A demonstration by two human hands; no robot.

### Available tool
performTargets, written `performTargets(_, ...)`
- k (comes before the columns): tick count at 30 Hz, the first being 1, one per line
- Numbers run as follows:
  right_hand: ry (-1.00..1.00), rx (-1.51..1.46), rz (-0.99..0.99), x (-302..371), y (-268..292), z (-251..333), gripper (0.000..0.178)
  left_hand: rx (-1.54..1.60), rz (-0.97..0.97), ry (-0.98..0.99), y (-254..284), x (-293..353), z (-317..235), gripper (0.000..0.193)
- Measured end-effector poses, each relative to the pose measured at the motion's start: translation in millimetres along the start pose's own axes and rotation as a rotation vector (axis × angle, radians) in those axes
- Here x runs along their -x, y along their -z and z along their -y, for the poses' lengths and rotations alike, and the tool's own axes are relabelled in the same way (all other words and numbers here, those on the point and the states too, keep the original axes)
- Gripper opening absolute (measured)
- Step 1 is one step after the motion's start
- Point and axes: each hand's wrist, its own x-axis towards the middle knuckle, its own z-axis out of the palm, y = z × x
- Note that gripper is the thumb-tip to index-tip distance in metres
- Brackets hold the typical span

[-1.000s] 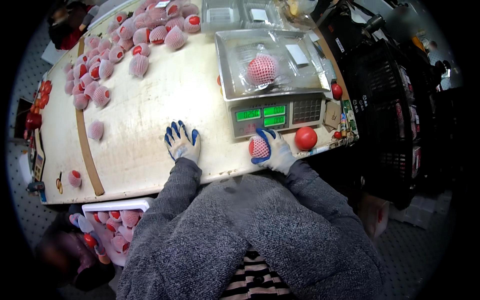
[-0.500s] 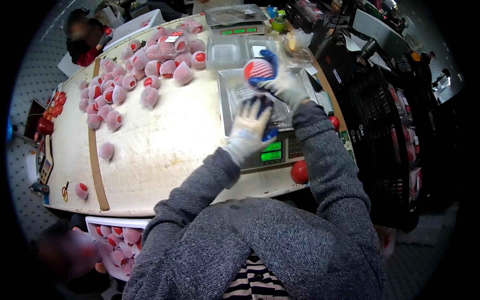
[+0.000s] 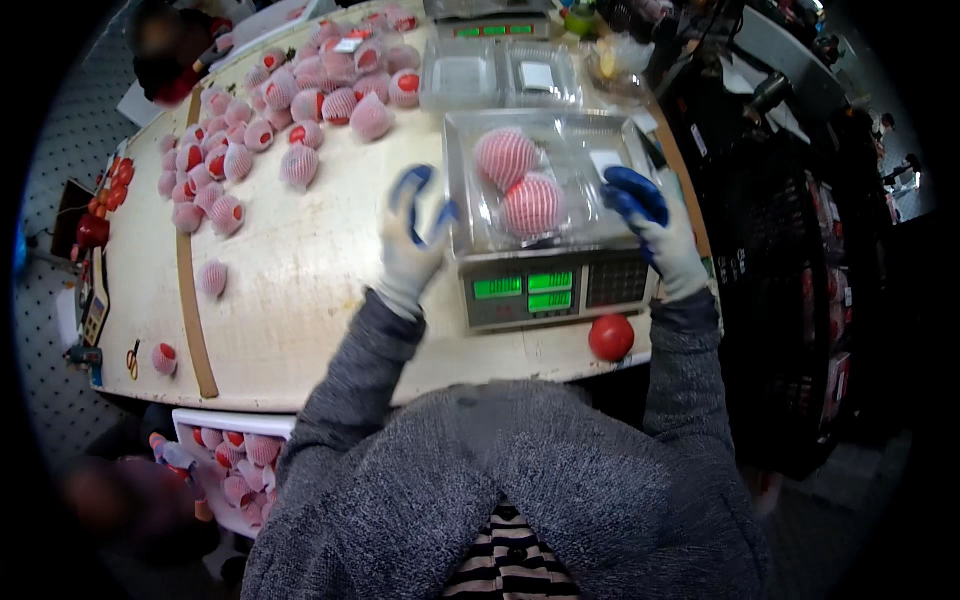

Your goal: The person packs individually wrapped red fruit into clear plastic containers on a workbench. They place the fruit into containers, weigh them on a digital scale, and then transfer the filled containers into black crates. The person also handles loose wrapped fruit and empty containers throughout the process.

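Observation:
Two round red fruits in white foam nets, a rear one (image 3: 506,158) and a front one (image 3: 534,204), lie touching in a clear plastic box (image 3: 585,222). That box rests on the metal tray of a scale (image 3: 490,312) with lit green displays. My left hand (image 3: 413,235), in a white glove with blue fingertips, hovers left of the tray, fingers apart and nothing in it. On the box's right side my right hand (image 3: 655,225), gloved alike, is over the tray's edge with fingers spread and curved, holding nothing. Below it, a bare red fruit (image 3: 612,338) sits beside the scale.
Many net-wrapped fruits (image 3: 300,167) are heaped on the table's far left. Behind the scale lie clear plastic trays (image 3: 460,75) and a second scale (image 3: 495,27). Black crates (image 3: 790,290) stand at right. A white foam box (image 3: 190,420) of fruits is lower left, beside a person.
My right hand has let go of a netted fruit, which now lies in the plastic box. Both hands have moved apart, left and right, uncovering the box and the scale's displays.

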Motion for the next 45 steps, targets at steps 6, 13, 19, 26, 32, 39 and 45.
performTargets(6, -0.187, -0.563, -0.287, 84, 12, -64, 0.041, 0.386, -0.053, 0.526, 31, -12, 6, 0.043)
performTargets(13, -0.316, -1.000, -0.280, 66, 2, -70, 0.045, 0.502, 0.268, 0.540, 11, -66, 55, 0.041)
performTargets(19, -0.166, -0.645, -0.728, 28, -16, -35, 0.060, 0.340, 0.328, 0.737, -6, -103, 39, 0.056)
performTargets(26, 0.158, -0.223, -0.372, 36, -65, 4, 0.056, 0.386, 0.494, 0.992, -9, -124, 68, 0.078)
performTargets(32, -0.316, -0.320, 0.169, 32, -98, -19, 0.046, 0.508, 0.637, 1.063, -29, -135, 63, 0.048)
performTargets(39, -0.626, -0.936, -0.009, 26, -145, -49, 0.039, 0.447, 0.694, 0.793, -41, -126, 91, 0.016)
performTargets(45, -0.552, -0.900, -0.453, 18, -142, -64, 0.034, 0.473, 0.521, 0.876, -33, -111, 72, 0.016)
